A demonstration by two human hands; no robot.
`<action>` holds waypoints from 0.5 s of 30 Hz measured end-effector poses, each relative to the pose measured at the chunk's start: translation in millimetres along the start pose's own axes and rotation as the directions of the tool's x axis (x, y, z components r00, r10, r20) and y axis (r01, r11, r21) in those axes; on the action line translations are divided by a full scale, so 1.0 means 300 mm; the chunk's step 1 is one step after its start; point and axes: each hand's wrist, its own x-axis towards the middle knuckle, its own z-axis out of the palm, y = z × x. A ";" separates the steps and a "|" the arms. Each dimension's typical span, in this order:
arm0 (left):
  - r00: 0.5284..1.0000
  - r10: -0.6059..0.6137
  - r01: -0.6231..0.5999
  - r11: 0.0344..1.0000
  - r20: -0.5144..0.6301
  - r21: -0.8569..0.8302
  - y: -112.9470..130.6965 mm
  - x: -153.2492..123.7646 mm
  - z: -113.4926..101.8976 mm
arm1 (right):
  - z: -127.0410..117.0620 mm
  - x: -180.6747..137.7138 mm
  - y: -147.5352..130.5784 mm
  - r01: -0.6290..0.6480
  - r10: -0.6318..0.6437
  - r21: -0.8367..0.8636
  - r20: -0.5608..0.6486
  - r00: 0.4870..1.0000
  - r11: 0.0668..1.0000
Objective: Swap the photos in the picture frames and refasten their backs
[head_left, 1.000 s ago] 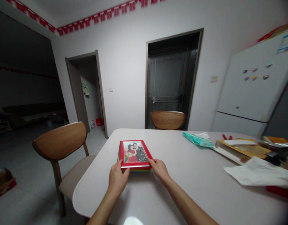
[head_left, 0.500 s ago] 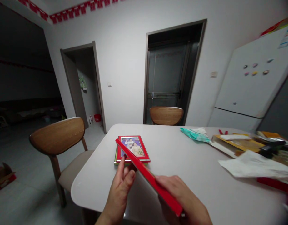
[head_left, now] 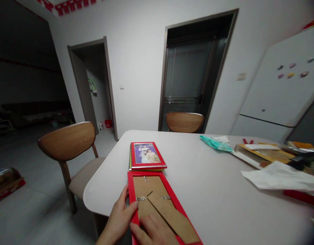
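A red picture frame (head_left: 169, 187) is held back side up at the near table edge, showing its brown backing board, small metal clips and a slanted stand leg (head_left: 172, 216). My left hand (head_left: 122, 212) grips its left side, thumb on top of the rim. Over the lower part of the back lies my right hand (head_left: 154, 231), its fingers bent and pressed on the backing and left rim; its underside is hidden. Just beyond is a second red picture frame (head_left: 148, 156) with a photo of people, resting on a greenish frame.
The white table (head_left: 198, 194) carries a teal and white plastic wrapper (head_left: 216, 143), a white paper sheet (head_left: 279, 175) and a yellow envelope (head_left: 268, 153) on the right. Wooden chairs stand at the left (head_left: 70, 139) and far side (head_left: 185, 122). A fridge (head_left: 282, 92) is at right.
The held red frame has turned from edge-on to lying with its back facing up. My left hand has closed on its left side, and my right hand has moved left onto its back.
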 end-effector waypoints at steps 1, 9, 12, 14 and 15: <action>1.000 0.019 -0.018 0.993 -0.013 0.113 -0.013 0.011 -0.010 | 0.032 -0.005 -0.001 0.009 -0.009 0.009 0.003 1.000 1.000; 0.995 0.099 -0.065 0.821 -0.029 0.567 -0.044 0.029 -0.027 | 0.037 0.002 0.021 -0.192 0.075 0.299 0.363 0.929 0.935; 0.992 0.122 -0.077 0.807 -0.038 0.585 -0.046 0.025 -0.018 | -0.045 0.023 0.114 -0.406 0.213 0.359 0.471 0.856 0.840; 0.991 0.123 -0.070 0.801 -0.049 0.594 -0.047 0.024 -0.011 | -0.075 0.025 0.199 -0.515 0.372 0.251 0.450 0.812 0.819; 0.991 0.125 -0.070 0.794 -0.050 0.603 -0.049 0.024 -0.008 | -0.078 0.023 0.240 -0.567 0.439 0.186 0.458 0.773 0.803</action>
